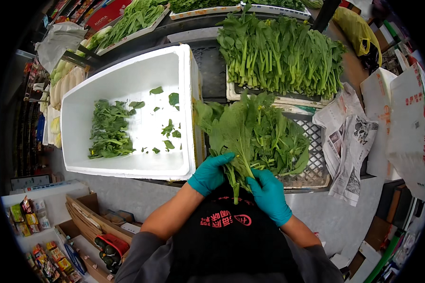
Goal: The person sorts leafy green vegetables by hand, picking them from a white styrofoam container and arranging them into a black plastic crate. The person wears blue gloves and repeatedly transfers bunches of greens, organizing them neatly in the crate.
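Teal gloves cover both of my hands. My left hand [209, 173] grips a leafy green stalk with broad leaves [234, 131], just in front of my black apron. On the same stalk, lower right, my right hand [268, 192] has its thumb and fingers closed at a leaf stem. Behind it lies a loose heap of leafy greens [287, 141] on a black plastic crate [313, 159]. To the left, a white foam box [127, 169] holds a small pile of greens [109, 131] and several torn leaves [168, 127].
Upright greens stand in a dense row [279, 56] in a tray at the back. Newspaper sheets [350, 148] hang over the right edge, beside white foam boxes [386, 116]. A yellow plastic bag [357, 32] sits behind them. Cardboard boxes [88, 223] stand on the lower left.
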Demonstrator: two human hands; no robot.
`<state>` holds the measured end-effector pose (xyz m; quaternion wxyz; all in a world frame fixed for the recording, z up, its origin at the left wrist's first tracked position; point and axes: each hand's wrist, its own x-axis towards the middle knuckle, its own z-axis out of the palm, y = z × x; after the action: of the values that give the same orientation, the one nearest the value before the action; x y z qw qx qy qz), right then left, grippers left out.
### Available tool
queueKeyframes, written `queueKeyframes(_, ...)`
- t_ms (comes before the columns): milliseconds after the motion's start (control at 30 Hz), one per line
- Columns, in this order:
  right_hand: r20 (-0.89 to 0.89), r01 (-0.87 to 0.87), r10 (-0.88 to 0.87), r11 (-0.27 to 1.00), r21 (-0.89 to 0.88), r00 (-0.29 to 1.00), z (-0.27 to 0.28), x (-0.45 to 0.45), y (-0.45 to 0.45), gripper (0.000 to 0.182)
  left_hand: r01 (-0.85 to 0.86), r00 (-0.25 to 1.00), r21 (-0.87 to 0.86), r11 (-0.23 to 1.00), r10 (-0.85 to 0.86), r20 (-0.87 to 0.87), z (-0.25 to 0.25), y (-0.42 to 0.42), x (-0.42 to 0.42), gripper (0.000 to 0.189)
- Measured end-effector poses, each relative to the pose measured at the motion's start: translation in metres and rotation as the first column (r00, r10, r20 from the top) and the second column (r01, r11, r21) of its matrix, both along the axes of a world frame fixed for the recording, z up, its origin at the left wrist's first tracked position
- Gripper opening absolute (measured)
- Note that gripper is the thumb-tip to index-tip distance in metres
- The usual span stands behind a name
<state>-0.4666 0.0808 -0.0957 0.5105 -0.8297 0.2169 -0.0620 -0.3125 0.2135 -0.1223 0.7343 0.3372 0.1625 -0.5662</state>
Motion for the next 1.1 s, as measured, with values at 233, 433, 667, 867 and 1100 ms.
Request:
queueKeyframes(233,0.127,0.097,-0.107,0.992,0.082,0.986,0.007,0.003,0.001,0.015,0.006,0.998,-0.108,0.994,-0.013,-0.060,0.014,-0.011,0.001,0.041)
queueKeyframes(433,0.201,0.054,-0.071,0.995,0.087,0.977,0.011,0.010,-0.005,0.013,-0.018,1.000,-0.236,0.971,0.019,-0.002,0.014,-0.021,0.004,0.047)
queueKeyframes(667,0.254,0.184,-0.270,0.931,0.316,0.929,-0.007,0.007,-0.002,0.018,-0.069,0.997,-0.100,0.993,0.072,0.030,0.022,-0.047,0.010,0.038)
queueKeyframes(867,0.273,0.200,-0.476,0.727,0.657,0.836,-0.002,0.011,-0.004,0.023,-0.138,0.990,-0.021,0.990,0.139,0.018,0.000,-0.067,0.019,0.028)
queueKeyframes(1100,0.212,0.279,-0.567,0.655,0.702,0.796,-0.016,-0.007,-0.038,0.028,-0.289,0.957,-0.043,0.956,0.288,-0.040,0.005,-0.070,0.039,0.030)
